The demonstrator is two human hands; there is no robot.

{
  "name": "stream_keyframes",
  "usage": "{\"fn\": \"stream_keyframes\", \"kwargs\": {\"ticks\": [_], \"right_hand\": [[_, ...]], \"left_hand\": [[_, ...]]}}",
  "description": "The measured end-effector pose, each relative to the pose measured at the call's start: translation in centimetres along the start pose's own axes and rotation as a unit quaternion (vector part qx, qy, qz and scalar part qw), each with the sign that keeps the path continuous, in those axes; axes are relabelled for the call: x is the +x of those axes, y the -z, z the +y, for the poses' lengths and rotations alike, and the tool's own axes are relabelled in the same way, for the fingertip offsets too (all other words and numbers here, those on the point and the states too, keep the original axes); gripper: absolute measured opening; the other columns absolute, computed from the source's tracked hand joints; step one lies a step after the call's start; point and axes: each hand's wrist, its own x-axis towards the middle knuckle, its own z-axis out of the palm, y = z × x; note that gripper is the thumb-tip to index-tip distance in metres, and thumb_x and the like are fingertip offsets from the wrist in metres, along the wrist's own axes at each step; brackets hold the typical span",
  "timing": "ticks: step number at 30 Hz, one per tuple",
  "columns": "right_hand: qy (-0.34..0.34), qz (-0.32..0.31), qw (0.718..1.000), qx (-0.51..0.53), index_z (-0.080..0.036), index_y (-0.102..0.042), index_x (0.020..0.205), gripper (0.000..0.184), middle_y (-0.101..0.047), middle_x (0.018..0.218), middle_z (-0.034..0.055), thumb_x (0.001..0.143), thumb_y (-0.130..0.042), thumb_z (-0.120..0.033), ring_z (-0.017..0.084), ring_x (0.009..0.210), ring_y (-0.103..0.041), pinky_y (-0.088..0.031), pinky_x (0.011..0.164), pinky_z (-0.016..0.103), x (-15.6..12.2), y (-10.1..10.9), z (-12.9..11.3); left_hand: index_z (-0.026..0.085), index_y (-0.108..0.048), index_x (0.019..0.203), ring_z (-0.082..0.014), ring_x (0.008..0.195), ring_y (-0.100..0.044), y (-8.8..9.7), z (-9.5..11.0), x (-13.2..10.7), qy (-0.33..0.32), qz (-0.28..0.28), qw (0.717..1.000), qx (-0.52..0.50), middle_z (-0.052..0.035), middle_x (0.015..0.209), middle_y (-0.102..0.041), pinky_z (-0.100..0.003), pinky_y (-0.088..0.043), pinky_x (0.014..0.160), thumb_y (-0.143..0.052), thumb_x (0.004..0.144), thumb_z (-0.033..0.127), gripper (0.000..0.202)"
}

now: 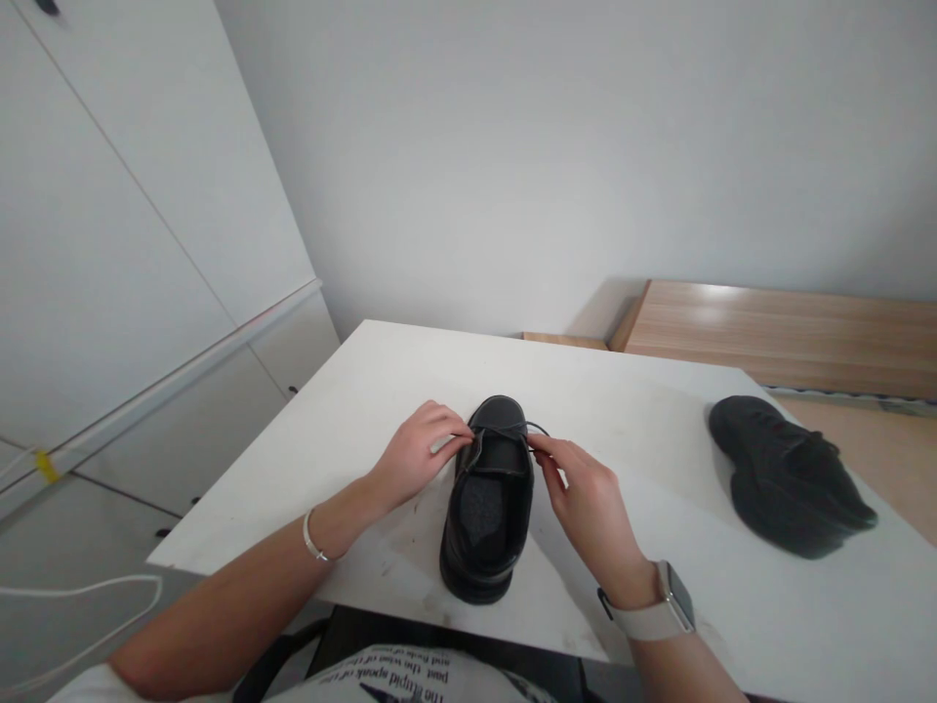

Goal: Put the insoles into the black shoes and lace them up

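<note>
A black shoe [455, 547] stands upright on the white table, its toe pointing away from me and its opening toward me. My left hand [425, 444] is closed in a pinch at the left edge of the lacing, thumb and forefinger on the shoelace where it meets the flap. On the right side, my right hand [586, 488] pinches the thin black shoelace [538, 427], which bows out in a small loop beside the shoe. The lace crosses over the front of the tongue [505, 454]. My fingertips partly hide the lace ends.
A second black shoe [783, 474], laced, lies at the right of the white table [622, 410]. Beyond the table's right edge is a wooden unit [791, 327]. White cabinets [146, 244] line the left; a white cable [88, 589] hangs at lower left.
</note>
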Motion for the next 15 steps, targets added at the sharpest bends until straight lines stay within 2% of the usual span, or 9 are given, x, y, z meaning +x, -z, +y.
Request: {"fn": "stream_keyframes", "kwargs": {"ticks": [3, 6, 8, 12, 15], "right_hand": [[-0.017, 0.016, 1.0, 0.012, -0.018, -0.065, 0.115, 0.026, -0.074, 0.107, 0.0093, 0.097, -0.047, -0.015, 0.023, 0.095, -0.072, -0.06, 0.084, 0.038, 0.0, -0.4, -0.2], [-0.038, 0.026, 0.999, 0.023, -0.018, -0.065, 0.118, 0.026, -0.075, 0.11, 0.0096, 0.098, -0.048, -0.018, 0.024, 0.096, -0.073, -0.06, 0.085, 0.039, -0.1, -0.6, -0.5], [-0.056, 0.028, 0.998, 0.031, -0.018, -0.063, 0.123, 0.029, -0.075, 0.113, 0.01, 0.098, -0.048, -0.021, 0.024, 0.097, -0.074, -0.061, 0.086, 0.038, -0.3, -0.4, -0.8], [-0.08, 0.005, 0.996, 0.046, -0.016, -0.058, 0.13, 0.036, -0.074, 0.115, 0.0121, 0.1, -0.05, -0.032, 0.024, 0.1, -0.074, -0.06, 0.087, 0.038, -0.4, 0.3, -2.3], [-0.081, -0.026, 0.996, 0.014, -0.013, -0.055, 0.134, 0.041, -0.072, 0.118, 0.0151, 0.099, -0.052, -0.035, 0.026, 0.104, -0.072, -0.059, 0.089, 0.039, -0.1, 0.7, -3.5]], "left_hand": [[0.023, -0.078, 0.093, -0.0214, 0.091, -0.058, -0.1, -0.3, 0.0, -0.039, 0.046, 0.998, 0.034, -0.0076, 0.094, -0.067, -0.035, -0.052, 0.081, -0.065, 0.094, 0.024, 0.013], [0.021, -0.078, 0.097, -0.02, 0.087, -0.059, -0.2, -0.4, -0.2, -0.037, 0.027, 0.998, 0.043, -0.0063, 0.088, -0.066, -0.032, -0.052, 0.075, -0.063, 0.095, 0.022, 0.015], [0.018, -0.077, 0.099, -0.02, 0.088, -0.061, -0.3, -0.2, -0.2, -0.028, 0.002, 0.999, 0.036, -0.0071, 0.089, -0.068, -0.033, -0.053, 0.077, -0.058, 0.097, 0.02, 0.02], [0.015, -0.073, 0.111, -0.0206, 0.092, -0.066, 0.0, 1.5, -0.1, 0.038, -0.039, 0.998, -0.006, -0.0086, 0.099, -0.073, -0.035, -0.054, 0.085, -0.048, 0.101, 0.021, 0.028], [0.015, -0.067, 0.123, -0.0206, 0.088, -0.068, 0.6, 3.4, 0.6, 0.108, -0.055, 0.992, -0.038, -0.0079, 0.101, -0.074, -0.035, -0.055, 0.085, -0.056, 0.098, 0.034, 0.033]]}}
